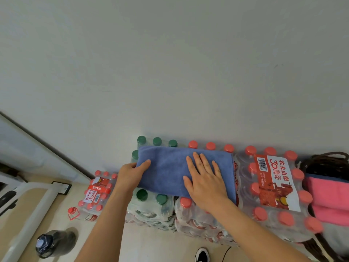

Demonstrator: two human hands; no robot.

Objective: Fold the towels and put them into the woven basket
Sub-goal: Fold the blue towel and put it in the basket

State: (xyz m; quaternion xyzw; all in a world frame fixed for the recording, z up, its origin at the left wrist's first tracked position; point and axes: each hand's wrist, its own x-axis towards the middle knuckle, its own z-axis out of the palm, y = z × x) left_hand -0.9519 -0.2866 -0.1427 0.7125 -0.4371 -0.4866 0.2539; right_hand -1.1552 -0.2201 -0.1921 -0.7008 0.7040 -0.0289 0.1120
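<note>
A blue towel (pixel 168 171), folded into a long rectangle, lies flat on top of stacked packs of bottled water. My left hand (pixel 132 174) pinches its left edge, thumb on top and fingers underneath. My right hand (pixel 204 178) rests flat on the towel's right half with fingers spread. At the far right stands the dark woven basket (pixel 324 159), partly cut off by the frame edge, with a folded pink towel (pixel 328 199) and a strip of blue cloth inside it.
Shrink-wrapped packs with red caps (pixel 273 188) and green caps (pixel 151 199) stand against a white wall. A smaller pack (pixel 97 191), a loose bottle and a dark jug (pixel 54 242) sit on the floor at left. A shoe (pixel 202 255) shows at the bottom.
</note>
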